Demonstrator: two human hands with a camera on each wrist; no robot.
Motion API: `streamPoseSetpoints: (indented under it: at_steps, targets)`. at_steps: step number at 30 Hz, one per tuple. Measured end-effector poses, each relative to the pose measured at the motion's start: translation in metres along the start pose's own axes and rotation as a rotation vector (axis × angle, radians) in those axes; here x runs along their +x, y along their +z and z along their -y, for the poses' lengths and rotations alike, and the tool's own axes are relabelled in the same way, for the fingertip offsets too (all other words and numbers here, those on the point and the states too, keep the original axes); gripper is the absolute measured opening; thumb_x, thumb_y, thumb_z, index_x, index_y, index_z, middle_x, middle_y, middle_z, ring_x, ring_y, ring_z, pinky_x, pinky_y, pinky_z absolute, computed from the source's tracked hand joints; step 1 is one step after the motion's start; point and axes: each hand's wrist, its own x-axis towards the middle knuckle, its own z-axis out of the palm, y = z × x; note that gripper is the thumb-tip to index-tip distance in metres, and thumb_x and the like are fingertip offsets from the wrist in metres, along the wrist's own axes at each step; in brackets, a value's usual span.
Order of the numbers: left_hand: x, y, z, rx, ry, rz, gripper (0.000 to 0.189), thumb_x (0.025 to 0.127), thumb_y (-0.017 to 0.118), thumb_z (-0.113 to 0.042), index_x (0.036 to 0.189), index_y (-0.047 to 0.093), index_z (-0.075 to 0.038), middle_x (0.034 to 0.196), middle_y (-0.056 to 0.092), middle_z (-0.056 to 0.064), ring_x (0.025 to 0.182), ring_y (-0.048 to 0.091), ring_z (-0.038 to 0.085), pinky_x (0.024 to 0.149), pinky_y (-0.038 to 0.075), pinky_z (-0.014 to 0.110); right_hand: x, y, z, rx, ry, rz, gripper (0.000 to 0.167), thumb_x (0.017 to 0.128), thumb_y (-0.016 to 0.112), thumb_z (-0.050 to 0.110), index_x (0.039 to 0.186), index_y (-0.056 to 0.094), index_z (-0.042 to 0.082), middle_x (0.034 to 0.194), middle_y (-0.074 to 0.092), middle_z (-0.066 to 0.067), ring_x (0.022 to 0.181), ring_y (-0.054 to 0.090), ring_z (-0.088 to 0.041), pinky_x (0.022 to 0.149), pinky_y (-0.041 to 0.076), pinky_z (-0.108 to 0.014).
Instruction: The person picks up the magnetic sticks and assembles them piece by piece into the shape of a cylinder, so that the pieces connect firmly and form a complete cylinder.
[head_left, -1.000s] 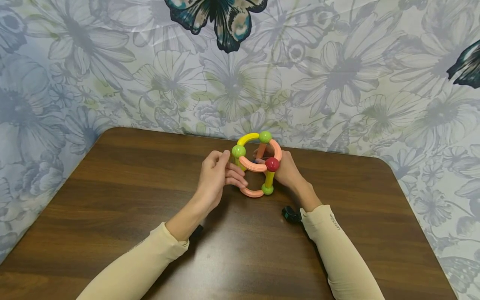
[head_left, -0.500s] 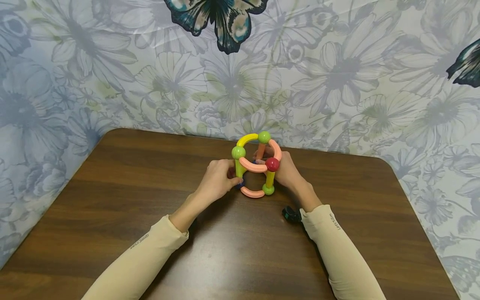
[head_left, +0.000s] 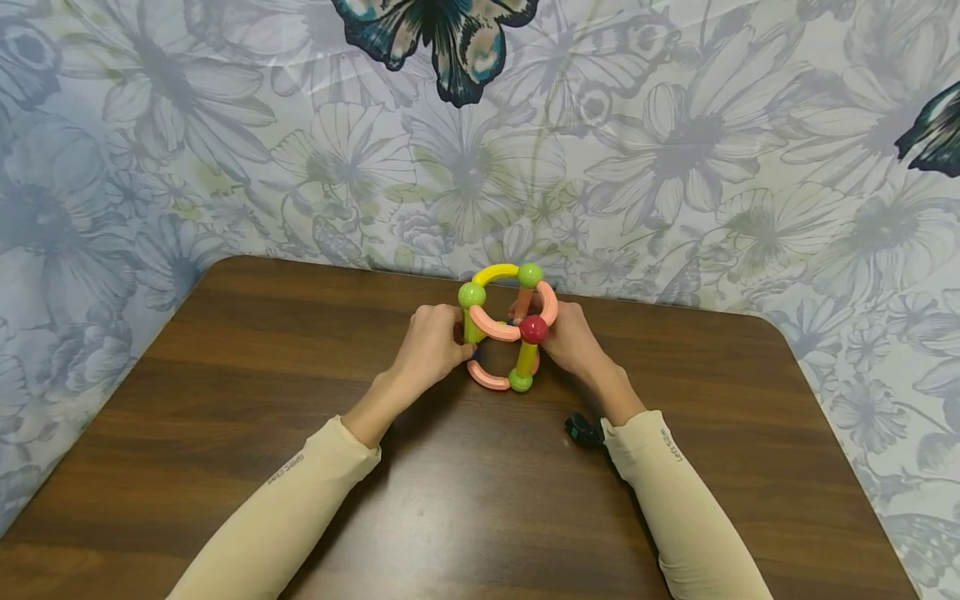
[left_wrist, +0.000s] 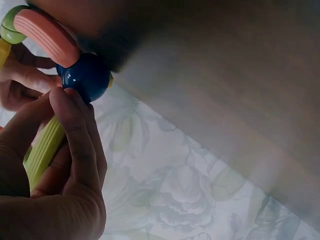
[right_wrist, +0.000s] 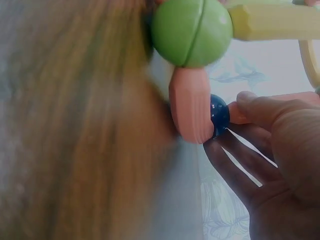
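Note:
A cage-like toy of magnetic rods and balls stands at the table's far side, with a red ball [head_left: 533, 329] at its upper front corner. Two curved rings, pink and yellow, are joined by upright rods. My left hand [head_left: 429, 343] pinches the left upright, a yellow-green rod [left_wrist: 46, 147], its fingertips against a dark blue ball [left_wrist: 87, 77] at the rod's lower end. At the back right, my right hand [head_left: 573, 337] holds an orange-pink rod [right_wrist: 240, 114] between thumb and fingers, next to another blue ball [right_wrist: 219, 116]. In the head view the toy partly hides the right fingers.
The brown wooden table [head_left: 480, 500] reaches back to a cloth [head_left: 315, 167] printed with flowers and butterflies. A small black device [head_left: 582, 429] sits at the right wrist, by the sleeve cuff.
My left hand, beside the toy with fingers extended a second ago, now grips its left upright. The toy has since turned slightly, its front corner shifting left. My right hand keeps its hold.

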Motion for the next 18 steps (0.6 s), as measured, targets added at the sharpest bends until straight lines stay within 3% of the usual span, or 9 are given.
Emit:
streamPoseSetpoints:
  at_steps: [6, 13, 18]
  targets:
    - [0.016, 0.0, 0.008, 0.0, 0.008, -0.02, 0.015, 0.078, 0.089, -0.003, 0.086, 0.077, -0.003, 0.069, 0.065, 0.005, 0.069, 0.06, 0.021, 0.063, 0.048, 0.033, -0.002, -0.004, 0.0, -0.026, 0.001, -0.004, 0.018, 0.097, 0.077, 0.01, 0.114, 0.075, 0.008, 0.108, 0.079, -0.009, 0.106, 0.076, -0.028, 0.092, 0.061, -0.046]
    - [0.036, 0.0, 0.02, -0.005, 0.056, -0.049, 0.027, 0.082, 0.081, -0.001, 0.068, 0.059, -0.009, 0.061, 0.049, 0.001, 0.06, 0.046, 0.017, 0.056, 0.041, 0.03, -0.004, -0.004, -0.002, -0.002, 0.047, 0.015, 0.022, 0.097, 0.078, 0.013, 0.118, 0.073, 0.008, 0.114, 0.079, -0.012, 0.107, 0.077, -0.03, 0.093, 0.061, -0.045]
    - [0.051, 0.003, 0.026, -0.046, 0.048, -0.053, 0.026, 0.083, 0.078, -0.001, 0.066, 0.061, -0.009, 0.062, 0.054, 0.003, 0.063, 0.051, 0.019, 0.059, 0.047, 0.034, -0.003, -0.001, -0.002, 0.034, 0.054, 0.002, 0.024, 0.095, 0.08, 0.014, 0.117, 0.073, 0.009, 0.112, 0.079, -0.01, 0.106, 0.077, -0.032, 0.093, 0.062, -0.045]
